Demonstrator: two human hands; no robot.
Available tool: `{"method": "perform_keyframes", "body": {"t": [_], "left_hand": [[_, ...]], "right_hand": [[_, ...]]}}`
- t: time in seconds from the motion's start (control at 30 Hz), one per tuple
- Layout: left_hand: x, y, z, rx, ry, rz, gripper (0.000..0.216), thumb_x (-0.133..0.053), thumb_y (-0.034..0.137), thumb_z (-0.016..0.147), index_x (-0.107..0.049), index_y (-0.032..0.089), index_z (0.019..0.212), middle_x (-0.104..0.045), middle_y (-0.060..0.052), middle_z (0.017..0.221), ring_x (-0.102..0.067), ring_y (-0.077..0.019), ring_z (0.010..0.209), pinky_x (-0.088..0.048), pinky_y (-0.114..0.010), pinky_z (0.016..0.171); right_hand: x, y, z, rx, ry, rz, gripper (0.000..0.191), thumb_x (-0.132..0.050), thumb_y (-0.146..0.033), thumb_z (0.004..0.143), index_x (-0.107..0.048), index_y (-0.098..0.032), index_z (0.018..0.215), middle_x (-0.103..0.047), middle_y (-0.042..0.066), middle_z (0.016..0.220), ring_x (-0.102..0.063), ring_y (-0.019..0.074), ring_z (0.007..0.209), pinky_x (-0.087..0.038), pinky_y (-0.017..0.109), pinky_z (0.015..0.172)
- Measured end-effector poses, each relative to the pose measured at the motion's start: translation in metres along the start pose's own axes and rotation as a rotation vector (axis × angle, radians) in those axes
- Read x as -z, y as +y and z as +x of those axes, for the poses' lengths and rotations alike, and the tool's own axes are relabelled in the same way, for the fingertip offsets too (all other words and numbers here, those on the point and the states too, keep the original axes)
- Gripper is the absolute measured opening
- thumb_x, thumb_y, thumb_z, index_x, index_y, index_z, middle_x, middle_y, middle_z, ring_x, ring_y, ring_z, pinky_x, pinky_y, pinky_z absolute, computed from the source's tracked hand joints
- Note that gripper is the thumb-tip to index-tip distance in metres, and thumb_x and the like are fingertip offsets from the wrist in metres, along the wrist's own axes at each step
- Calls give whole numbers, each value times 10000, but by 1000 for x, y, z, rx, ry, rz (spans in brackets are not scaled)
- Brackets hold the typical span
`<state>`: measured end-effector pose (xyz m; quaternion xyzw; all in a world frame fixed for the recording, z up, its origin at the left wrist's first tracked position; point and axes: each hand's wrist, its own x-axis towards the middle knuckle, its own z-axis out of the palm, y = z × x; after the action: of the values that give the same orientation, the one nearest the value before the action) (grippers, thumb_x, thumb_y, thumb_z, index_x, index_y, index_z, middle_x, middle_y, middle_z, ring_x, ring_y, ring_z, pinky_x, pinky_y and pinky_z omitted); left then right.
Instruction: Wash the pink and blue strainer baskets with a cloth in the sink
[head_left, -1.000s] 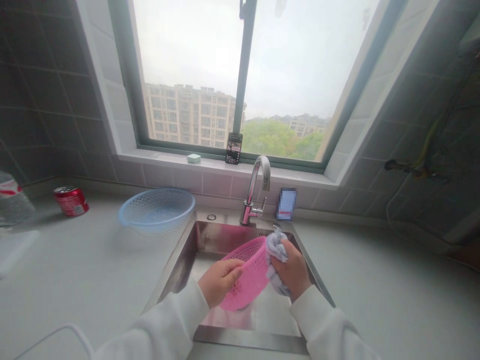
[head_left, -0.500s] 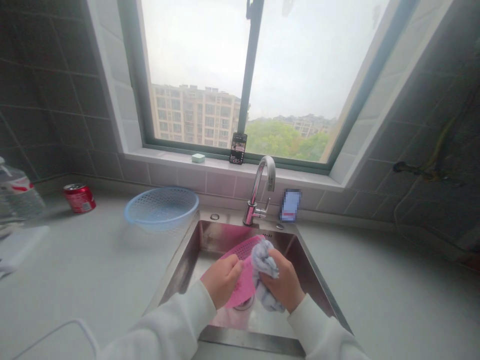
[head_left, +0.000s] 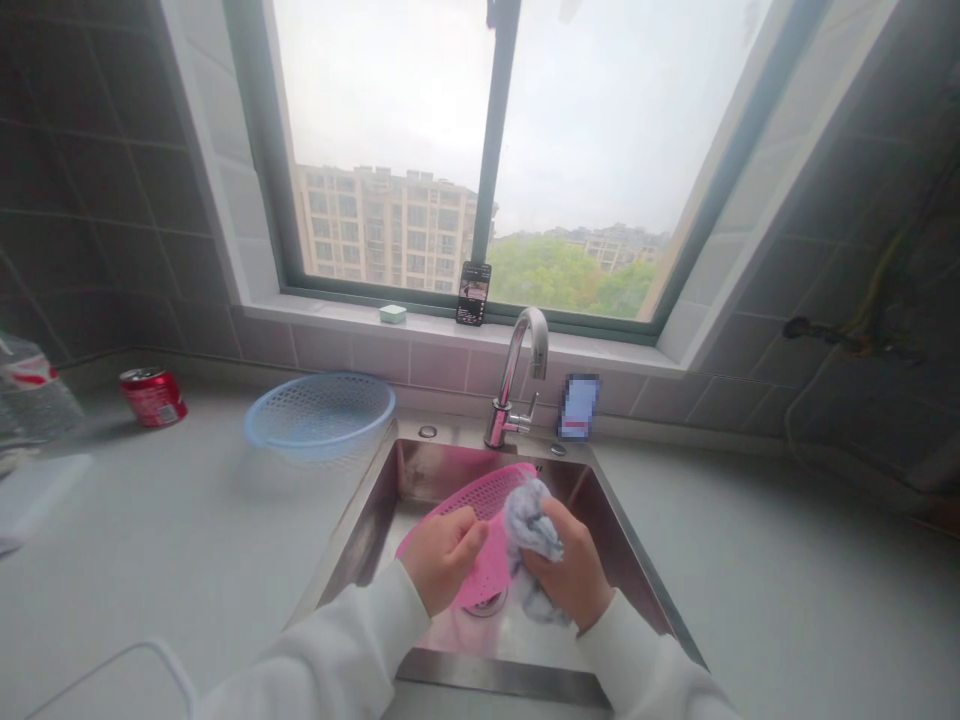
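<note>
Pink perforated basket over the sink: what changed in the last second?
The pink perforated plastic basket was turned from steeply tilted to flatter, its inside facing up. The right hand moved its crumpled grey cloth from the rim onto the inside. The left hand kept its grip on the rim.

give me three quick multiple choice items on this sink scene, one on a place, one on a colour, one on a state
1. Where is the red can?
A. in the sink
B. on the counter left of the blue basket
C. on the window sill

2. What colour is the basket held over the sink?
A. pink
B. green
C. yellow

3. What is the right hand doing?
A. lying flat on the counter
B. turning the tap
C. gripping a cloth against the basket

Answers: 1 B, it lies on its side on the counter near the wall; 2 A, pink mesh shows between the hands; 3 C, the fingers close round the crumpled cloth.
</note>
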<state>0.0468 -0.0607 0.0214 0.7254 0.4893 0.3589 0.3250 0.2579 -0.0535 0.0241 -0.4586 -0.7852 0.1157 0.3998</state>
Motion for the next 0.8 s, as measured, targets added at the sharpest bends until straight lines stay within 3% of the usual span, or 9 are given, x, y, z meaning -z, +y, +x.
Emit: {"method": "perform_keyframes", "body": {"t": [0.13,0.23,0.3,0.47,0.57,0.7,0.8], "left_hand": [[-2,-3,0,1,-25,-13,493,-319,619,948,-399,231,656,-500,11,597,-496,-168,598,-271,-276,553],[-2,-3,0,0,-31,19,440,-356,558,951,-416,226,669,-503,11,612,-497,-168,605,-257,-277,560],[-1,-1,0,8,-27,61,402,-381,512,953,-430,224,677,-511,9,614,-495,-169,604,-242,-282,565],[-1,6,-2,27,-26,247,343,-444,436,951,-477,219,687,-516,3,612,-482,-177,596,-197,-305,585],[-1,8,-5,16,-61,306,309,-468,403,948,-517,217,706,-541,-9,641,-502,-190,618,-194,-313,594],[-5,5,-7,-17,-113,345,294,-512,425,941,-568,223,734,-560,-11,659,-532,-201,647,-234,-311,602],[-5,7,-7,-2,-123,282,296,-525,467,931,-623,224,794,-622,-28,721,-586,-225,723,-347,-311,669]], "right_hand": [[15,28,15,-172,73,-91,129,-534,-246,799,-601,-243,910,-707,46,874,-673,236,776,-508,361,716],[18,33,16,-166,47,-121,145,-539,-226,799,-609,-237,924,-718,52,910,-684,237,803,-514,356,739],[17,31,15,-138,30,-150,254,-569,-219,775,-633,-232,1020,-734,68,969,-701,254,840,-529,363,763],[20,16,14,-94,-202,-348,548,-581,-175,760,-646,-284,1293,-716,78,1226,-724,278,954,-530,344,785],[23,7,16,-109,-302,-428,523,-584,-157,765,-695,-334,1244,-722,52,1216,-727,249,909,-498,299,723],[24,4,16,-123,-301,-487,403,-603,-181,777,-749,-327,1123,-741,53,1110,-714,227,829,-446,280,655],[24,7,17,-138,-288,-507,377,-618,-192,772,-753,-331,1095,-738,43,1090,-698,214,802,-419,275,628]]}}
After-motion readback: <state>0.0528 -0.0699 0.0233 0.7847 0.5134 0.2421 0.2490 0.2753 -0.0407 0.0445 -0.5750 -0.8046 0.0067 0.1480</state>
